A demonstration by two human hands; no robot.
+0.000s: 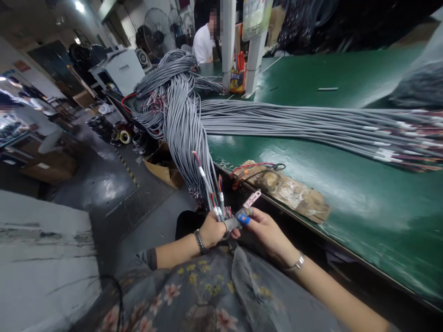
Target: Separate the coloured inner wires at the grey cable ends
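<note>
My left hand point(216, 230) is closed around the ends of several grey cables point(207, 186), which have white sleeves and coloured inner wires. Wrapping covers one of its fingers. My right hand point(272, 233) meets it in a pinch, with blue tape on the thumb and wrapping on a finger. Whatever lies between the right fingertips is too small to make out. A pale pink strip with a hole in its end point(252, 199) sticks up just beyond the right fingers; whether they hold it, I cannot tell. From the left hand the cables run up into a large grey cable bundle point(183, 110) draped over the table's edge.
Along the green table point(346, 193) lies a long row of grey cables point(277, 117) with bared ends at the right. A worn, taped board point(289, 189) with wires sits near the edge. White posts point(227, 46) and a seated person point(205, 41) are behind. An open carton point(162, 168) stands below.
</note>
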